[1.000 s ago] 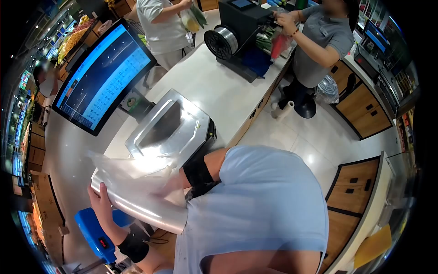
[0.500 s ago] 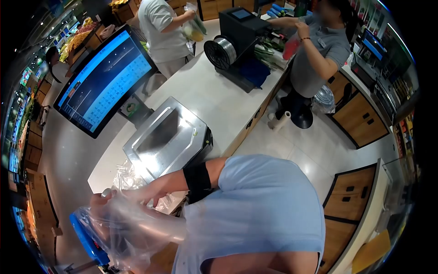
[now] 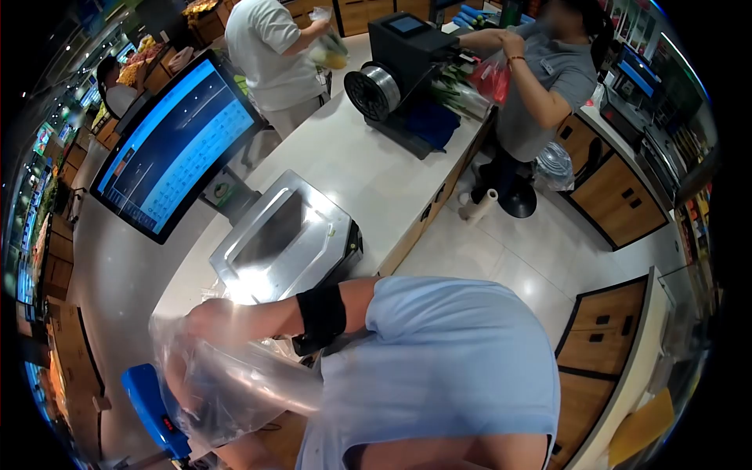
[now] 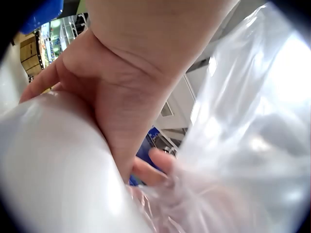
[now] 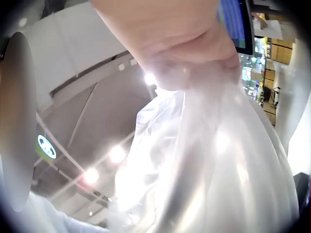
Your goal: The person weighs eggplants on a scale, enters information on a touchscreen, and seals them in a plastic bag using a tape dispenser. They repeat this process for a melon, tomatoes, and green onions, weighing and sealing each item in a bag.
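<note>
A thick roll of clear plastic bags point(image 3: 274, 384) lies slantwise across the front of the body, one end toward the light-blue shirt. My left hand point(image 4: 102, 80) grips the roll's far end, its palm and fingers bent over the white curved surface. Loose clear plastic point(image 3: 227, 399) hangs over that hand and forearm in the head view. On the counter side, my right hand point(image 3: 210, 319) holds a gathered part of the plastic. From the right hand point(image 5: 199, 63), the sheet point(image 5: 214, 160) falls in folds, hiding the fingertips in the right wrist view.
A steel weighing scale point(image 3: 286, 239) stands on the white counter point(image 3: 333, 149), beside a tilted touchscreen point(image 3: 176, 149). A blue device point(image 3: 149, 403) is at the lower left. Farther back, a black machine with a spool point(image 3: 372, 90) stands near a person in grey point(image 3: 548, 78) with a bag.
The smooth roll has become covered by loose plastic over my left hand and forearm. My right hand has come to the roll's far end, above the left hand.
</note>
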`<state>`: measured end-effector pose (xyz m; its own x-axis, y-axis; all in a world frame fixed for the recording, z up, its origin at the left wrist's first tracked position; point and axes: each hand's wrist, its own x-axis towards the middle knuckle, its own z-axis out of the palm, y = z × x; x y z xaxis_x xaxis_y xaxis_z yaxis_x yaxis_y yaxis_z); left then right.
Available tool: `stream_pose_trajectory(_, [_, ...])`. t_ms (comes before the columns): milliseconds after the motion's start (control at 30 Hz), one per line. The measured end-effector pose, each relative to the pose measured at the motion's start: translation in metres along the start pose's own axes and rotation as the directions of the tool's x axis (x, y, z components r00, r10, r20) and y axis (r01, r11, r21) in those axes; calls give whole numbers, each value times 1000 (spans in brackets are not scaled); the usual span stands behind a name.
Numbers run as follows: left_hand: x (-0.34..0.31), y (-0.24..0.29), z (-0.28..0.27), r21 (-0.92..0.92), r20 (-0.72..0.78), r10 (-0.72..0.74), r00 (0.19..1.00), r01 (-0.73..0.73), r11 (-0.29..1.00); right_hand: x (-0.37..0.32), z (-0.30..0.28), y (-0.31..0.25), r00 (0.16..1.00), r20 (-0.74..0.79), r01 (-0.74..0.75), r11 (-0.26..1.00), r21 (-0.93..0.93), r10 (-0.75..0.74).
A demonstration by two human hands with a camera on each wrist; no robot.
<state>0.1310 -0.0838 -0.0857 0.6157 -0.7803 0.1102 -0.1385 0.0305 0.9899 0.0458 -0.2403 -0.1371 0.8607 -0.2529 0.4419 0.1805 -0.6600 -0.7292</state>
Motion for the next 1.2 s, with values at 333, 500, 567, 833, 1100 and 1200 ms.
stream_pose_trajectory(333, [52,-87,-121,-50,28,-189,982,190,980,-39,-85,7,830,80,61,-232,971,553])
stream_pose_trajectory(500, [34,-117,-132,-192,71,-140,988,151,970,-67,-59,52,965,-249,237,127,963,80])
stream_pose_trajectory(567, [18,-125,-136,-308,-8,-232,973,219,926,-88,-89,13,942,-278,289,-34,957,188])
stream_pose_trajectory(833, [-59,-109,-90,-182,-418,-210,884,145,973,-146,-212,14,736,-604,555,240,797,305])
stream_pose_trajectory(1100, [-8,-158,-159,-171,-10,-311,950,305,937,-139,-223,1,810,-557,475,352,806,183])
stream_pose_trajectory(1200, [-13,-174,-172,-296,1,-319,948,305,905,-120,-202,0,853,-503,470,215,856,138])
